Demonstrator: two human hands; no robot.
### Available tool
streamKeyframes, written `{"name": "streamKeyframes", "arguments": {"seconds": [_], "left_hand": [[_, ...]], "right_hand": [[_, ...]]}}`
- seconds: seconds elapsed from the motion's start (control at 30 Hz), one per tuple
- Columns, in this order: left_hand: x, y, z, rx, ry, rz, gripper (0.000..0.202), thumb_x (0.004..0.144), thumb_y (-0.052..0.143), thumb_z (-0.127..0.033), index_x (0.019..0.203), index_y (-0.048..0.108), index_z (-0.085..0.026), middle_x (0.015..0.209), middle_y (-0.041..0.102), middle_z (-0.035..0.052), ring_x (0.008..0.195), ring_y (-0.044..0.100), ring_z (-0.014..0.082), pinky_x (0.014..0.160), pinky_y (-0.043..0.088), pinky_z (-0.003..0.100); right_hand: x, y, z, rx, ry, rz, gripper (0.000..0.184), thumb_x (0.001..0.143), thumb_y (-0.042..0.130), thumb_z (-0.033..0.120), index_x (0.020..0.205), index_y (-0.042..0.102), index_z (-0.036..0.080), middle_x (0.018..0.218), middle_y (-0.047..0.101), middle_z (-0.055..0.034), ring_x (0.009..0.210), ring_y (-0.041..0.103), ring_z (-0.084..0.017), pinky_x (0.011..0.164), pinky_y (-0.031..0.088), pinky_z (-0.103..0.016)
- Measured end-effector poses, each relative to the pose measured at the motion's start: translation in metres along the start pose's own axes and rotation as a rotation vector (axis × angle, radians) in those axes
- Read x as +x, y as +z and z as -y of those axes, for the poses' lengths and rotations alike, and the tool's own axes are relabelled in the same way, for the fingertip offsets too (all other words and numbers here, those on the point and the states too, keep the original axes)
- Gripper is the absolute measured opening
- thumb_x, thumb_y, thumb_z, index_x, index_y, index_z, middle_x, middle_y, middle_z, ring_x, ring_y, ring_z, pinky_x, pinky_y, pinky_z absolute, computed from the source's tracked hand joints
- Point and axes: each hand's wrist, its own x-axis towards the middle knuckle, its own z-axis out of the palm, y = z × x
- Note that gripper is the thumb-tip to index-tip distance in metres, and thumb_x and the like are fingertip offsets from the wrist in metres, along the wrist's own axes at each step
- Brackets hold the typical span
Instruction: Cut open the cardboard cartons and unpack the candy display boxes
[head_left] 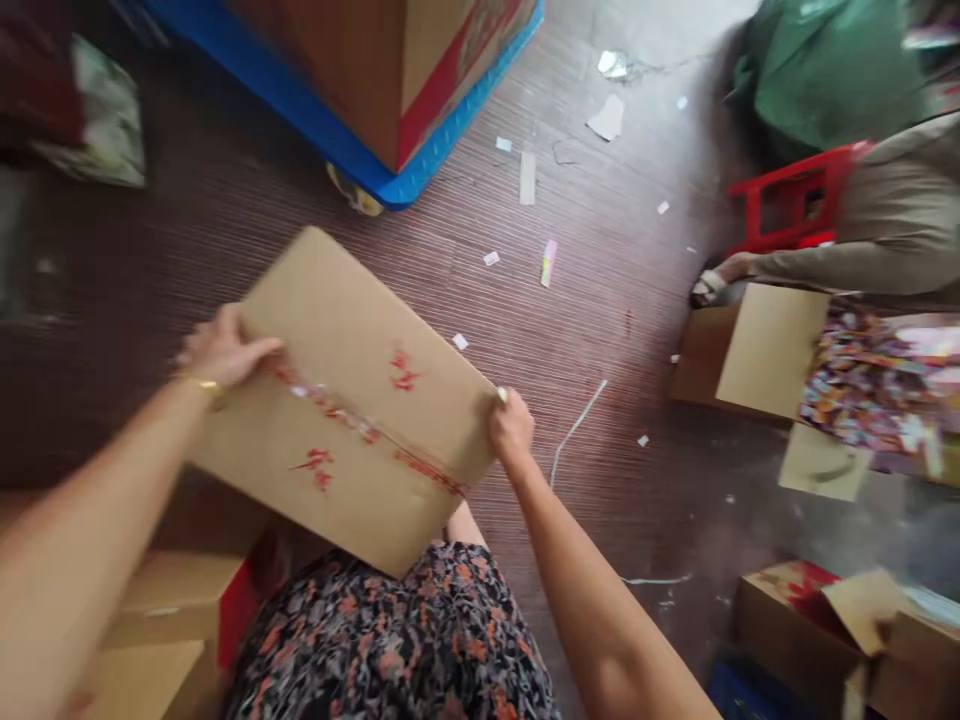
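Note:
A brown cardboard box [360,350] with red printed marks and a strip of red-lettered tape along its middle is held in front of me, above the floor and close to my lap. My left hand [229,350] grips its left edge, thumb lying on the top face and fingers around the side. At the opposite edge, my right hand [513,428] is closed on the right side of the same box. The box is turned at an angle, its near corner touching my flowered clothing [397,640]. Its underside is hidden.
A blue platform cart [442,130] carrying a big carton [360,60] stands ahead. To the right, a person [892,220] sits by a red stool [795,205] and an open box [772,345] of small colourful packets. More cartons [795,610] lie lower right and lower left. Paper scraps litter the floor.

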Motion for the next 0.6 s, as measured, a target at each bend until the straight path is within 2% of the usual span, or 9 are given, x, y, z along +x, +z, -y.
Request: {"name": "streamKeyframes", "arguments": {"seconds": [0.03,0.1,0.17,0.2,0.27,0.33,0.47,0.53,0.6], "left_hand": [[-0.005,0.004,-0.015,-0.011,0.066,0.05,0.071,0.081,0.054,-0.058,0.138,0.036,-0.019,0.127,0.048,0.0158,0.122,0.045,0.0408,0.097,0.039,0.058],[-0.016,0.019,-0.042,-0.01,0.17,0.039,0.079,0.077,0.062,-0.049,0.144,0.031,-0.024,0.134,0.046,0.0142,0.126,0.042,0.0381,0.105,0.033,0.054],[-0.029,0.038,-0.056,-0.03,0.258,-0.041,0.083,0.076,0.062,-0.04,0.148,0.026,-0.022,0.142,0.042,0.013,0.131,0.037,0.0341,0.114,0.022,0.052],[-0.037,0.047,-0.058,-0.042,0.269,-0.105,0.08,0.079,0.058,-0.038,0.149,0.025,-0.021,0.145,0.038,0.0131,0.134,0.032,0.0331,0.116,0.016,0.053],[-0.05,0.062,-0.05,-0.055,0.256,-0.227,0.071,0.085,0.049,-0.038,0.149,0.026,-0.018,0.151,0.03,0.0141,0.14,0.022,0.0331,0.117,0.007,0.057],[-0.057,0.072,-0.034,-0.039,0.223,-0.306,0.065,0.088,0.043,-0.04,0.148,0.03,-0.019,0.152,0.027,0.0144,0.142,0.017,0.0339,0.115,0.006,0.059],[-0.049,0.074,-0.006,0.033,0.205,-0.334,0.058,0.09,0.039,-0.042,0.145,0.037,-0.024,0.13,0.05,0.0152,0.123,0.041,0.0326,0.111,0.02,0.053],[-0.042,0.073,-0.001,0.086,0.218,-0.335,0.059,0.091,0.036,-0.043,0.146,0.035,-0.023,0.118,0.055,0.0155,0.113,0.046,0.032,0.105,0.026,0.049],[-0.039,0.074,0.001,0.126,0.239,-0.352,0.059,0.091,0.034,-0.044,0.146,0.034,-0.021,0.117,0.054,0.016,0.11,0.046,0.0323,0.103,0.027,0.048]], "right_hand": [[-0.016,0.0,-0.021,0.037,0.06,-0.002,0.029,0.087,0.029,0.023,0.093,0.057,0.022,0.094,0.066,-0.0089,0.089,0.058,-0.023,0.08,0.044,-0.035],[-0.045,-0.004,-0.05,0.101,0.022,-0.044,0.031,0.086,0.028,0.024,0.094,0.058,0.02,0.101,0.065,-0.0135,0.099,0.058,-0.025,0.088,0.043,-0.039],[-0.066,-0.01,-0.057,0.165,-0.012,-0.117,0.034,0.087,0.029,0.029,0.102,0.058,0.019,0.109,0.063,-0.0168,0.106,0.056,-0.027,0.093,0.042,-0.042],[-0.073,-0.013,-0.051,0.199,-0.007,-0.103,0.036,0.087,0.03,0.032,0.107,0.057,0.019,0.107,0.064,-0.0165,0.103,0.058,-0.026,0.091,0.043,-0.041],[-0.081,-0.015,-0.021,0.265,0.027,0.032,0.038,0.088,0.032,0.038,0.114,0.053,0.019,0.091,0.066,-0.0118,0.083,0.062,-0.025,0.077,0.047,-0.038],[-0.079,-0.01,0.024,0.307,-0.027,0.225,0.036,0.09,0.035,0.041,0.112,0.052,0.02,0.077,0.065,-0.0056,0.067,0.06,-0.022,0.066,0.046,-0.032],[-0.054,0.011,0.127,0.262,-0.349,0.447,0.029,0.094,0.033,0.034,0.09,0.057,0.02,0.083,0.067,-0.006,0.076,0.062,-0.018,0.067,0.043,-0.026],[-0.037,0.021,0.168,0.187,-0.383,0.473,0.032,0.096,0.031,0.032,0.086,0.059,0.019,0.086,0.069,-0.0073,0.08,0.063,-0.019,0.07,0.043,-0.026],[-0.022,0.029,0.197,0.103,-0.379,0.456,0.037,0.097,0.03,0.036,0.088,0.061,0.019,0.09,0.07,-0.0103,0.085,0.064,-0.021,0.072,0.044,-0.028]]}}
